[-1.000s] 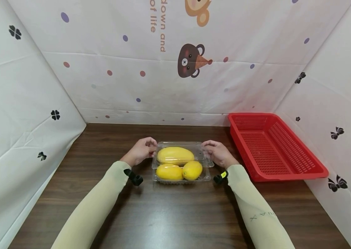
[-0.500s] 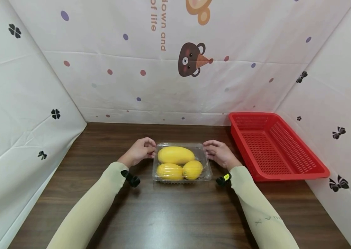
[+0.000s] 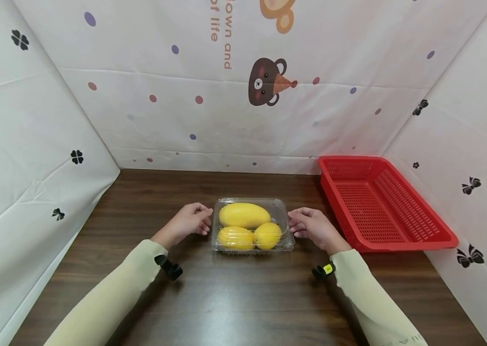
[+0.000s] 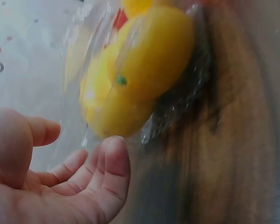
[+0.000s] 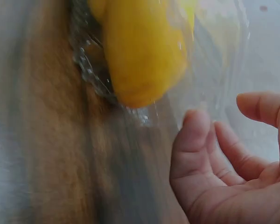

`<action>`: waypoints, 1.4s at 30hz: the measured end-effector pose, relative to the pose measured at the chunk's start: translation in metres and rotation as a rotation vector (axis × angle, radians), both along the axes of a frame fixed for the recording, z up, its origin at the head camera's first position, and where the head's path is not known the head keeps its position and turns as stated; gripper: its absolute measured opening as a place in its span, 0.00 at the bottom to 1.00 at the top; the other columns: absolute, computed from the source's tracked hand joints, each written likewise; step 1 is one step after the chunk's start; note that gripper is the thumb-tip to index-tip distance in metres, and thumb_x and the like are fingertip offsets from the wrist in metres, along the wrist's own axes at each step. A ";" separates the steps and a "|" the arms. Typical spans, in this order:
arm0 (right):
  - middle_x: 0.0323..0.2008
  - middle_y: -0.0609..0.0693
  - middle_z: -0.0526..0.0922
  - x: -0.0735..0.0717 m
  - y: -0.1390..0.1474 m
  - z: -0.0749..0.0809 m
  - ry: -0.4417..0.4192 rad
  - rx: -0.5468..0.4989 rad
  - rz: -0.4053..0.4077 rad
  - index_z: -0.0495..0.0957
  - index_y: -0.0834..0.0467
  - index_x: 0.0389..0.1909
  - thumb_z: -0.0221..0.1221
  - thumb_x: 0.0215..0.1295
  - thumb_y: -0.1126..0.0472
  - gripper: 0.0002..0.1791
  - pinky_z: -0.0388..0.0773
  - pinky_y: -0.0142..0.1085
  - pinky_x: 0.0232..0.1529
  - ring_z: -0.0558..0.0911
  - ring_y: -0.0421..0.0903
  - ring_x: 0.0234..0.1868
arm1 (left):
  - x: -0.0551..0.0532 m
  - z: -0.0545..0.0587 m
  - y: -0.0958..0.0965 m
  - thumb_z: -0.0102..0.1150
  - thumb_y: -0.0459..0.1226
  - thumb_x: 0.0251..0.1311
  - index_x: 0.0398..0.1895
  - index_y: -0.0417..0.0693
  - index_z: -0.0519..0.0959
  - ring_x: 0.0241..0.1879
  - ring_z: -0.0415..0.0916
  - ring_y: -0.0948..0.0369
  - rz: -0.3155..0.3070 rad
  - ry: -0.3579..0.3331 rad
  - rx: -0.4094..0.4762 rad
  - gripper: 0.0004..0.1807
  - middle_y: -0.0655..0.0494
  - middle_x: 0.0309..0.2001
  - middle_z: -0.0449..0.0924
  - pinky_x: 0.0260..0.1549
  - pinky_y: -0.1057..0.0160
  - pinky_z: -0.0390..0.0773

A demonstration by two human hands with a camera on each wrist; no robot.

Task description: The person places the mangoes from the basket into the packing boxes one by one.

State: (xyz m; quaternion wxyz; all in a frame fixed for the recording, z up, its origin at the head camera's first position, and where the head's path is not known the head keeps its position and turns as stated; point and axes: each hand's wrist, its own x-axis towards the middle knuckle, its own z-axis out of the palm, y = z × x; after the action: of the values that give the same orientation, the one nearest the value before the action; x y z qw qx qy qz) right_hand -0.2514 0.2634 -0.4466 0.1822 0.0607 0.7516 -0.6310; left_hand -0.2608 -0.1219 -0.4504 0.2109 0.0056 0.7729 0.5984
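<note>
A clear plastic clamshell box (image 3: 286, 228) lies on the table in the head view, its lid down over yellow fruit. Inside are a long mango-like fruit (image 3: 243, 215) at the back, a smaller oval fruit (image 3: 236, 238) at front left and a lemon (image 3: 268, 236) at front right. My left hand (image 3: 186, 223) is just left of the box, fingers loosely bent and holding nothing. On the other side my right hand (image 3: 312, 226) is close to the box's right edge, also holding nothing. Both wrist views show a gap between thumb and fingers.
A red plastic basket (image 3: 403, 247) with perforated walls stands at the back right of the brown wooden table (image 3: 226, 298). Printed white cloth (image 3: 152, 125) walls off the back and both sides.
The lid has come down flush onto the box. Both hands have let go and drawn outward and toward me, while the box stays in place.
</note>
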 end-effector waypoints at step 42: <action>0.41 0.55 0.88 0.044 0.005 0.001 -0.080 -0.158 0.267 0.61 0.73 0.68 0.60 0.71 0.64 0.31 0.89 0.40 0.45 0.89 0.46 0.38 | 0.049 -0.003 0.007 0.55 0.30 0.71 0.56 0.30 0.66 0.32 0.84 0.58 -0.128 -0.181 0.232 0.17 0.46 0.35 0.82 0.38 0.61 0.89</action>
State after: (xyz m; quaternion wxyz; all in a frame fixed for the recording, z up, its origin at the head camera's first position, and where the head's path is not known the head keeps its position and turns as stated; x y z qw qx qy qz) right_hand -0.2070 0.2685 -0.4454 0.2984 -0.0295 0.6932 -0.6554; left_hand -0.2117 -0.1153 -0.4532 0.3154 0.0249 0.6746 0.6670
